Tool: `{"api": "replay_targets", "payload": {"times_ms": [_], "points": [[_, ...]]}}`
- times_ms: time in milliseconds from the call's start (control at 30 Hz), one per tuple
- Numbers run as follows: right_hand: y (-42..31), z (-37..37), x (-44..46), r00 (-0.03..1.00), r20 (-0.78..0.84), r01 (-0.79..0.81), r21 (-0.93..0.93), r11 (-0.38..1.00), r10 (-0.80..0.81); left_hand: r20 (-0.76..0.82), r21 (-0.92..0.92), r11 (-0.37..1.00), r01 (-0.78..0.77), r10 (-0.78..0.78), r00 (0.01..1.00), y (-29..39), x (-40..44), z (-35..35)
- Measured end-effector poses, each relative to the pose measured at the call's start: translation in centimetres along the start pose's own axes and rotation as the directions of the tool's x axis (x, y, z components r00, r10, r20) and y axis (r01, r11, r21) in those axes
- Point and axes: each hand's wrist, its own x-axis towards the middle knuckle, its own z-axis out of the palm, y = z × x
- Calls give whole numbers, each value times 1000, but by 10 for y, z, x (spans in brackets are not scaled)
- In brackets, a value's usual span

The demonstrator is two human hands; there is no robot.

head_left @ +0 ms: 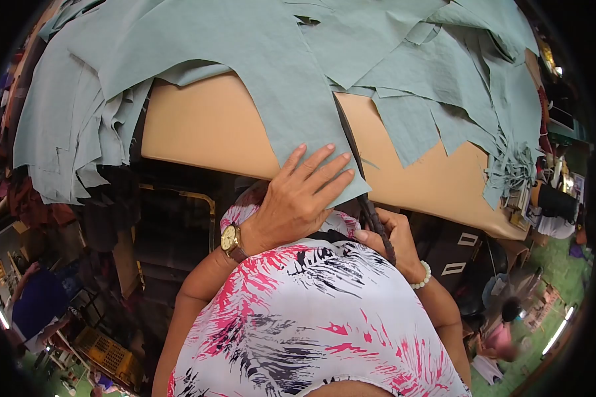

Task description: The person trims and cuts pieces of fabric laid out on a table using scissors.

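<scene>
My left hand (303,193) lies flat, fingers spread, on a strip of grey-green fabric (298,99) that hangs toward me over the table's near edge. My right hand (398,239) is closed around the dark wrapped handles of a pair of scissors (377,233), close to my body. The long dark blades point away from me along the right edge of the strip. Part of the blades is hidden by the cloth, and how far apart they stand is hard to see.
Layers of the same cloth cover the far side of the tan tabletop (198,126), with ragged offcuts (437,119) to the right. Dark drawers (450,251) stand below on the right. A yellow crate (109,354) sits at lower left. Other people are in the background.
</scene>
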Motion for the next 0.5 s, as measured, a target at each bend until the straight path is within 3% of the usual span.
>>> {"api": "replay_targets", "payload": {"times_ms": [200, 500], "points": [[5, -1, -2, 999, -29, 22, -81, 996, -24, 0, -12, 1000, 2, -2, 1000, 0, 0, 1], [3, 1, -4, 1000, -4, -31, 0, 1000, 31, -7, -8, 1000, -6, 6, 1000, -1, 1, 0]]}}
